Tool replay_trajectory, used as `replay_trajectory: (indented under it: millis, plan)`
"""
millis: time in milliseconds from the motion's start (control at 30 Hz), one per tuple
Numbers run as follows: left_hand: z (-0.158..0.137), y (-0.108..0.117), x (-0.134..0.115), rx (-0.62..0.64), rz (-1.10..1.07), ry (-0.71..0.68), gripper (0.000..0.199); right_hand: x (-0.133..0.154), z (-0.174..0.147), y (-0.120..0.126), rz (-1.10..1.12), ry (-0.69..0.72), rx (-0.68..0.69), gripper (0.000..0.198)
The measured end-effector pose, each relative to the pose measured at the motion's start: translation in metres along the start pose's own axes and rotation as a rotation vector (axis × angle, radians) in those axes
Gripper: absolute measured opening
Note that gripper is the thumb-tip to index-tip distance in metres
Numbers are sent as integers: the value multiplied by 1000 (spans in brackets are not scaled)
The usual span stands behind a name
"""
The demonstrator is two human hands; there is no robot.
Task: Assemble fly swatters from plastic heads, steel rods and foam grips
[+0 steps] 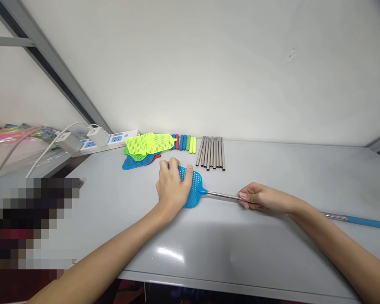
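- A shiny grey table [272, 253] ran across the view, its near edge toward the bottom; a pixelated patch at the lower left hid what was there.
- The right hand [256, 196] was closed in a pinch, thumb against fingers, on the thin metal rod [223, 195] of a blue swatter [195, 190].
- The swatter lay crosswise over the middle of the table, its mesh head to the left, its blue handle [369, 222] at the far right; the right hand and forearm hid part of its length.
- The left hand [173, 184] was wrapped over the mesh head, back upward, fingers curled and thumb pressed across the holes.
- Beyond them lay a row of loose metal tubes [212, 154].
- Left of those were red, blue, green and yellow grips [190, 143], then overlapping mesh heads [161, 144], yellow on top.
- Farther left, a white power strip [126, 137] held plugs [69, 142], near plastic bags [15, 141].
- A pale wall [209, 63] stood behind.
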State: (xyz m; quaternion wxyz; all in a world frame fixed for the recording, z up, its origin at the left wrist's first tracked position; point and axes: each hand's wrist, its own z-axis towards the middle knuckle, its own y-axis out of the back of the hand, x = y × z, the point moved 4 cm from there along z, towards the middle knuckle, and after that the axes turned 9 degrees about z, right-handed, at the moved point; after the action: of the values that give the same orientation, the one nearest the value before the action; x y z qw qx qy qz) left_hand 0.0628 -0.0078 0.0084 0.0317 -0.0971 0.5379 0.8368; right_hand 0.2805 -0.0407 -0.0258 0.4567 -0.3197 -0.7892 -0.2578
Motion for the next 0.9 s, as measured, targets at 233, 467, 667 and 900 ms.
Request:
replay_trajectory:
  millis: [233, 467, 667, 900]
  plan:
    - [12, -5, 4, 93, -108, -48, 27, 2, 0, 1, -13, -5, -46, 36]
    - [22, -4, 7, 72, -215, -120, 24, 12, -6, -1, -109, 35, -90, 34]
    - [22, 2, 9, 49, -177, -99, 24, 16, -7, 2, -228, 64, -237, 34]
    - [8, 7, 4, -17, -18, -23, 28, 16, -6, -5, -319, 122, -269, 32]
